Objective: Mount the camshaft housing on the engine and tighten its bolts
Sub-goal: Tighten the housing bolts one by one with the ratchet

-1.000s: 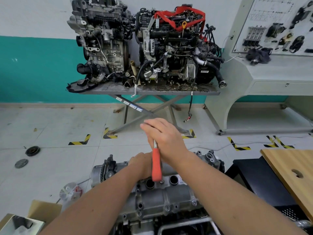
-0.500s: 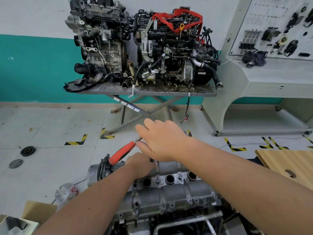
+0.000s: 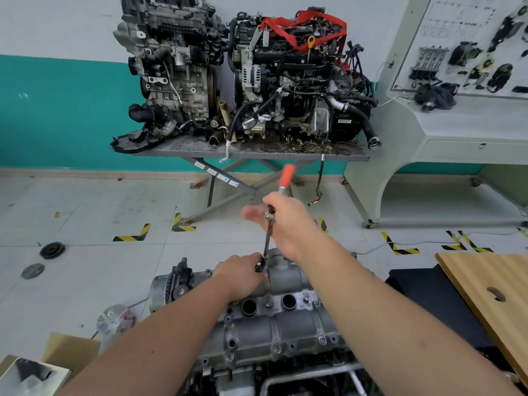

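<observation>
Two hands on one ratchet [image 3: 281, 187]
Right hand [image 3: 288, 224] grips its head; left hand [image 3: 243, 274] pinches the extension's foot, upright over the housing [image 3: 285, 324] bolt

matt cast-metal camshaft housing [image 3: 265, 327], shiny steel ratchet [image 3: 268, 238], pale wood board [image 3: 491, 287]

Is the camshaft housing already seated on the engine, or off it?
Seated: the camshaft housing lies on the engine; the left hand steadies the ratchet extension there.
</observation>
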A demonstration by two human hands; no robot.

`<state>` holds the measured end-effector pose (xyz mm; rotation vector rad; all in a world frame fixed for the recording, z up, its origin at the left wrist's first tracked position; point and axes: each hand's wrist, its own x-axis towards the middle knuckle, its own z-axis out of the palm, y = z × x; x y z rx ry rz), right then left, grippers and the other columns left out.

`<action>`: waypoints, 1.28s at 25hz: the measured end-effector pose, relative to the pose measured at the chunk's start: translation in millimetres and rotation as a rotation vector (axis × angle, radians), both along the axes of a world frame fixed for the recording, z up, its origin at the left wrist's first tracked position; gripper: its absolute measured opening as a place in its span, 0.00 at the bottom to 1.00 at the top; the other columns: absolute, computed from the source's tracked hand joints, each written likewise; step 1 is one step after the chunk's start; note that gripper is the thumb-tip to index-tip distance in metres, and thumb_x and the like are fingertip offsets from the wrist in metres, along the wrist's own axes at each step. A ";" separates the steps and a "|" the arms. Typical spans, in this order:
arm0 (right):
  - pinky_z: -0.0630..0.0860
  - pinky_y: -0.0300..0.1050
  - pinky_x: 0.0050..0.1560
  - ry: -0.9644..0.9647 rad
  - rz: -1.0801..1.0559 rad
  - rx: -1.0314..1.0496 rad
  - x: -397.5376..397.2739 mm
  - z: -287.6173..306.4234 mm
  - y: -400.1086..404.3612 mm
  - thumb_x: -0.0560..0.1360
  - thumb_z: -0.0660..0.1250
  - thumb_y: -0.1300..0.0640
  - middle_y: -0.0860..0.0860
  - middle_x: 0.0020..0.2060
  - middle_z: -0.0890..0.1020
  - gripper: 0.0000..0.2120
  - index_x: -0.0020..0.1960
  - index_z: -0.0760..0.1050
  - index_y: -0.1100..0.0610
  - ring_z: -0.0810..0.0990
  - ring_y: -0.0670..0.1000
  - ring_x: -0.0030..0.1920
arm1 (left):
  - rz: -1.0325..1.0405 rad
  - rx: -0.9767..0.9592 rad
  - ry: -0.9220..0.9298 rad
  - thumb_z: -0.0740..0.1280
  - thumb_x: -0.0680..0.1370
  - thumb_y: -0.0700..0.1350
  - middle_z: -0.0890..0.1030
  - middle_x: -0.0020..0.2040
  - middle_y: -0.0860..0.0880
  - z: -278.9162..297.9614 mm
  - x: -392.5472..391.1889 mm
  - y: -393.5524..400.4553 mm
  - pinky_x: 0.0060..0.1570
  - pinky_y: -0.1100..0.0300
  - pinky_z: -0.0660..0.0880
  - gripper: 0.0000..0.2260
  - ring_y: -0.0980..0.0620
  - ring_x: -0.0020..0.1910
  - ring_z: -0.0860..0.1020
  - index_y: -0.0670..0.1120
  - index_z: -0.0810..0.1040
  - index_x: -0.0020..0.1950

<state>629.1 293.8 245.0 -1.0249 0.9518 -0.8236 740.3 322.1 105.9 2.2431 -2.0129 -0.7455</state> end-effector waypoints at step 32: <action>0.64 0.47 0.38 1.275 0.368 -1.383 -12.5 8.9 -13.5 0.85 0.51 0.46 0.47 0.37 0.74 0.16 0.48 0.72 0.52 0.74 0.57 0.40 | 0.006 -0.001 -0.012 0.58 0.78 0.59 0.78 0.52 0.46 -7.4 1.5 -3.1 0.48 0.51 0.69 0.10 0.42 0.53 0.74 0.55 0.66 0.52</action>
